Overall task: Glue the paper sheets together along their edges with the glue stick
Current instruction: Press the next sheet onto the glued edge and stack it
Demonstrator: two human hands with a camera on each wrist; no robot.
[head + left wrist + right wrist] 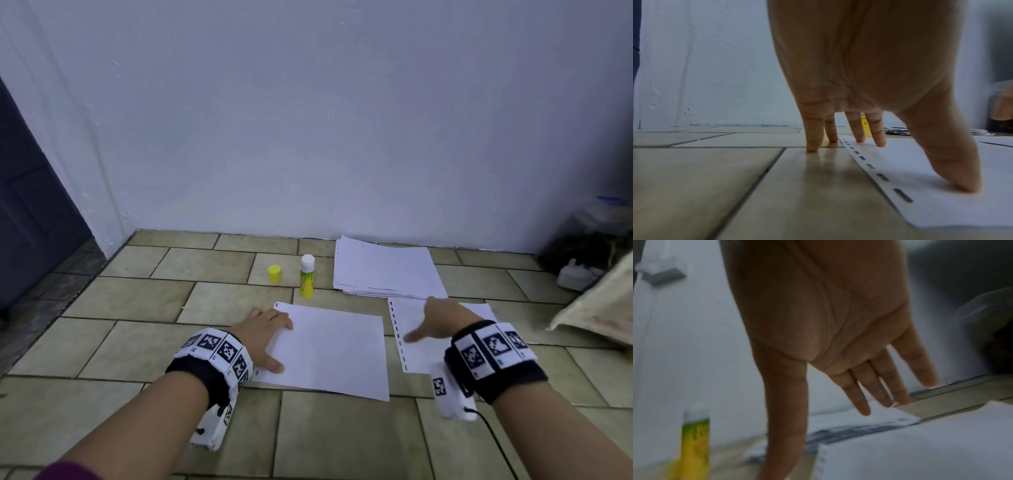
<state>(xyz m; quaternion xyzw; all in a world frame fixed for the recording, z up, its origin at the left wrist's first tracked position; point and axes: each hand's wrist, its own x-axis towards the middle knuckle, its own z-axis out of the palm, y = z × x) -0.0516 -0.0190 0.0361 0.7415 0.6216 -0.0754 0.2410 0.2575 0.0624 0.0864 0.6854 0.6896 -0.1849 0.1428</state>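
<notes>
White paper sheets lie on the tiled floor [137, 346]: one sheet [335, 353] under the left hand [263, 334], a second sheet [421, 353] with a punched left edge just beside it to the right, and a stack of sheets [385, 267] near the wall. The left hand rests with straight, spread fingers; in the left wrist view the thumb and two fingers [878, 134] press the sheet's punched edge while the other two touch the floor. The right hand [442, 320] hovers flat over the second sheet, fingers straight, holding nothing. An uncapped glue stick [307, 275] stands upright left of the stack, its yellow cap [275, 273] just beside it.
</notes>
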